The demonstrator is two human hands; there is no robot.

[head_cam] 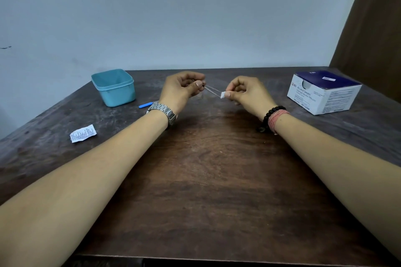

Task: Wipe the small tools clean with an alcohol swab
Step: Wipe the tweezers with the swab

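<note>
Above the middle of the dark wooden table, my left hand pinches one end of thin metal tweezers between thumb and fingers. The tweezers slant down to the right. My right hand pinches a small white alcohol swab folded around the tweezers' other end. Both hands are raised off the table surface. A small blue tool lies on the table to the left of my left wrist, partly hidden by the wristwatch.
A teal plastic tub stands open at the back left. A torn white swab wrapper lies near the left edge. A white and blue box of alcohol swabs sits at the back right. A wall rises behind the table.
</note>
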